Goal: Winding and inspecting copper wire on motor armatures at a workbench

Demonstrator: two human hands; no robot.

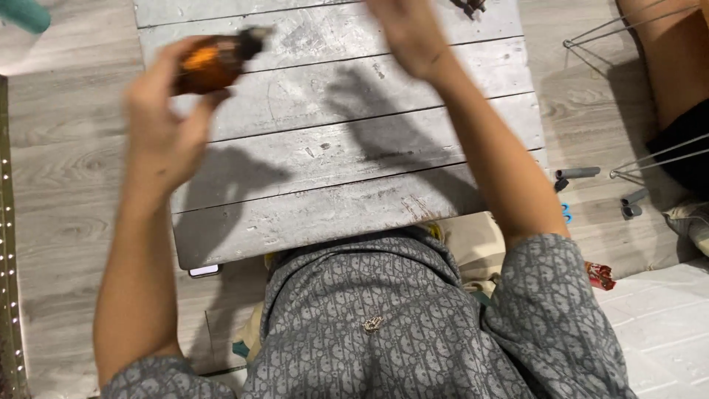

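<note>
Left hand (159,122) grip around amber bottle (210,65); right hand (405,33) empty, fingers cropped, over grey plank table (354,162).

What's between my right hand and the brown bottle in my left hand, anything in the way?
Nothing visible. The left hand holds the amber bottle above the grey plank board; the right hand is raised apart from it, with only bare planks beneath the gap.
</note>
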